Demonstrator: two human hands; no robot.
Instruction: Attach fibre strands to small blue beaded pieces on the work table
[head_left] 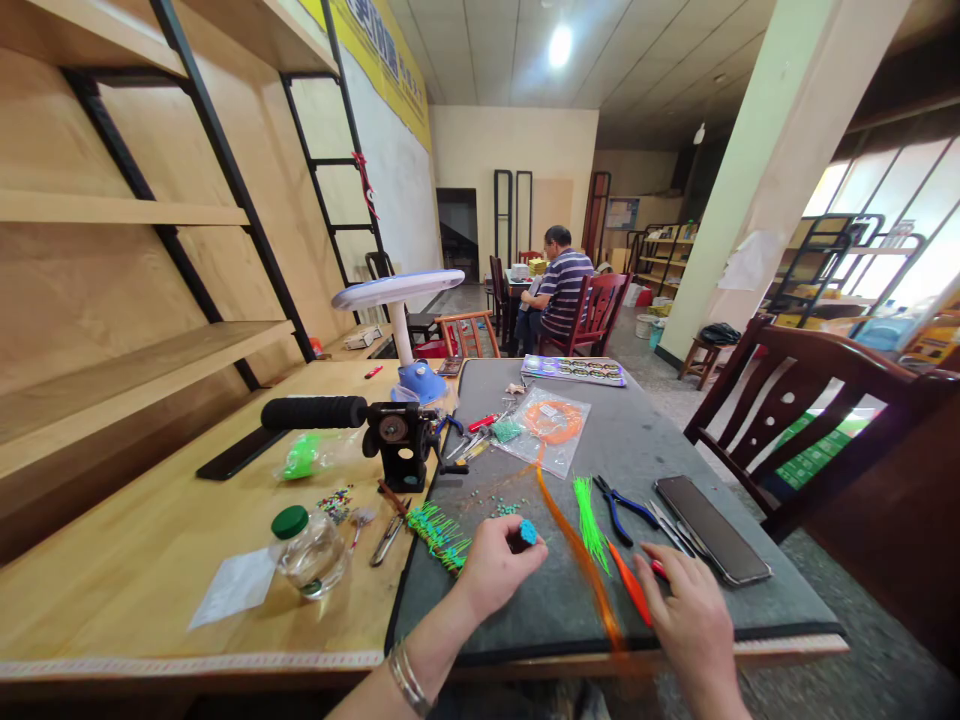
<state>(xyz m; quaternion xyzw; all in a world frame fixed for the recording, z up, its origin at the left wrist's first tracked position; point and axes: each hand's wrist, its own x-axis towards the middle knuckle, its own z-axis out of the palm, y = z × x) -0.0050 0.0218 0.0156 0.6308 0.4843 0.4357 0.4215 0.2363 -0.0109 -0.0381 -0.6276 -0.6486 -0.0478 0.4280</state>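
Observation:
My left hand (491, 570) is closed around a short dark tube with a bright blue end (528, 532), above the grey mat. Between the thumb and fingers of my right hand (694, 615) shows a red piece (659, 569), mostly hidden, so its kind is unclear. Just left of that hand lies an orange tapered piece (628, 583). A bundle of bright green strands (589, 520) and a long hank of orange fibres (574, 545) lie between my hands. Left of my left hand is a row of green strands with blue beads (439, 535).
Blue-handled pliers (624, 508), tweezers (671, 528) and a phone (712, 525) lie at right. A black hand-cranked device (401, 445), a water jar (311, 560) and a blue-based lamp (409, 340) stand at left. A person (562, 290) sits at another table behind.

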